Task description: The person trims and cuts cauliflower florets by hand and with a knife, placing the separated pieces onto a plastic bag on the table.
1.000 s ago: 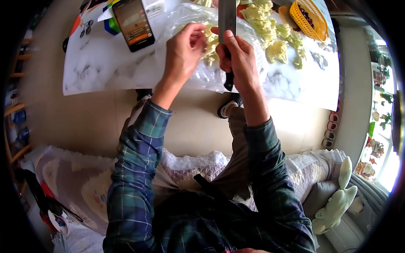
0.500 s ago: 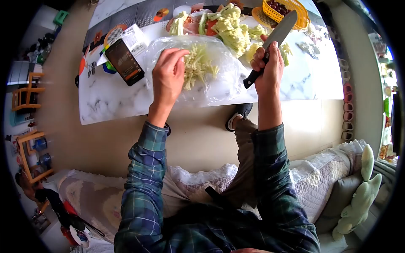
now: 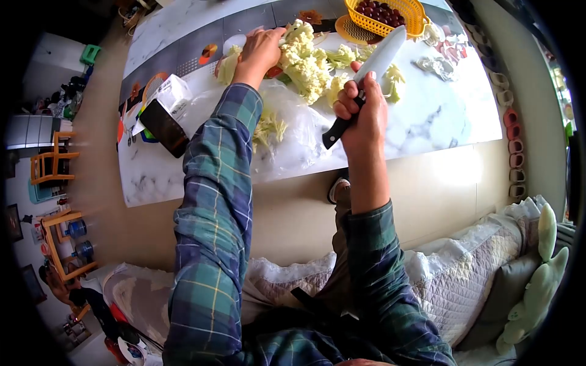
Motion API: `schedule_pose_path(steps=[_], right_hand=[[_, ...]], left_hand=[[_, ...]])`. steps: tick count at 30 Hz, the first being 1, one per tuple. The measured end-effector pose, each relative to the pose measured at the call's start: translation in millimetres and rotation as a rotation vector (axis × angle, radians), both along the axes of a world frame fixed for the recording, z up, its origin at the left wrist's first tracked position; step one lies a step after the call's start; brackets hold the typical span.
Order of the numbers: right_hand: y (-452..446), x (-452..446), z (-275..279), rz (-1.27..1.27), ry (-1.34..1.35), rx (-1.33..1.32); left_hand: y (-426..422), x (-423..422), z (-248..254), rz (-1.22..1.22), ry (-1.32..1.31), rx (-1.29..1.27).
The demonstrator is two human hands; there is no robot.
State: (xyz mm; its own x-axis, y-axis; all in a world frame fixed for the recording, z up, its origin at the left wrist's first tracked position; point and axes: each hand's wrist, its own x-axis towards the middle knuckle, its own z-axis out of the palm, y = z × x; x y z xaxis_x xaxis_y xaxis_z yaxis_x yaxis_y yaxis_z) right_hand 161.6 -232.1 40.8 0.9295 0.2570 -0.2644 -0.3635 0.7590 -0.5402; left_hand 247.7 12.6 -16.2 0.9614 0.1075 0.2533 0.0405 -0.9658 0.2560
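Head cam: right hand (image 3: pixel 367 122) wrapped round the knife (image 3: pixel 383 56), left hand (image 3: pixel 261 55) by the cauliflower (image 3: pixel 305 68) on the counter (image 3: pixel 427 125), can't tell its grip. I'd keep that blade clear of those fingers.

Green-and-blue plaid sleeve (image 3: pixel 215 207), yellow basket (image 3: pixel 417 17), dark red fruit (image 3: pixel 379 12), black knife handle (image 3: pixel 343 125), grey-veined white tabletop (image 3: pixel 427 116)
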Motion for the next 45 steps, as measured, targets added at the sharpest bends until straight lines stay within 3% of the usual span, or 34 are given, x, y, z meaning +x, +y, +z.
schedule_pose_path(steps=[8, 10, 11, 15, 22, 24, 26, 28, 32, 35, 36, 38, 42, 45], right_hand=[[11.1, -6.2, -3.1, 0.018, 0.036, 0.072], [14.4, -7.0, -1.7, 0.016, 0.059, 0.062], [15.6, -9.1, -2.7, 0.029, 0.045, 0.063], [17.3, -10.5, -4.3, 0.056, 0.024, 0.069], [5.4, -7.6, -7.2, 0.062, 0.026, 0.123], [2.2, -6.3, -8.6, 0.064, 0.027, 0.155], [2.4, -7.3, -5.3, 0.063, 0.044, 0.148], [3.1, -7.6, -3.0, 0.057, 0.047, 0.134], [0.9, -4.3, -2.4, 0.055, 0.058, 0.09], [3.3, -4.4, -0.9, 0.055, 0.039, 0.105], [4.3, -5.1, 0.3, 0.062, 0.038, 0.109], [5.4, -5.4, 2.3, 0.09, 0.019, 0.039], [13.0, -9.0, 5.6, 0.137, -0.105, -0.095], [26.1, -21.0, 11.9, 0.265, -0.141, -0.194]], left_hand=[[31.8, 2.3, -22.2, 0.185, -0.052, -0.235], [32.5, 0.5, -10.7, 0.216, 0.028, -0.72], [25.0, -12.7, 4.6, 0.249, 0.093, -1.1], [28.4, -33.9, 20.6, 0.187, 0.068, -1.286], [37.7, -24.4, 10.8, 0.25, 0.195, -1.111], [39.4, -14.0, 1.6, 0.153, -0.035, 0.042], [36.4, 6.2, -13.1, 0.127, -0.116, -0.061], [21.4, 27.5, -28.0, 0.156, -0.037, -0.224], [6.6, 42.1, -30.6, 0.244, 0.061, -0.253], [7.2, 35.7, -15.2, 0.29, -0.202, -0.374], [9.5, 33.8, -2.6, 0.283, -0.276, -0.536], [16.4, 12.9, 19.5, 0.217, -0.346, -0.952], [-7.0, -93.7, 87.1, 0.123, -0.232, -1.209], [-23.6, -175.3, 89.4, 0.128, -0.234, -1.242]])
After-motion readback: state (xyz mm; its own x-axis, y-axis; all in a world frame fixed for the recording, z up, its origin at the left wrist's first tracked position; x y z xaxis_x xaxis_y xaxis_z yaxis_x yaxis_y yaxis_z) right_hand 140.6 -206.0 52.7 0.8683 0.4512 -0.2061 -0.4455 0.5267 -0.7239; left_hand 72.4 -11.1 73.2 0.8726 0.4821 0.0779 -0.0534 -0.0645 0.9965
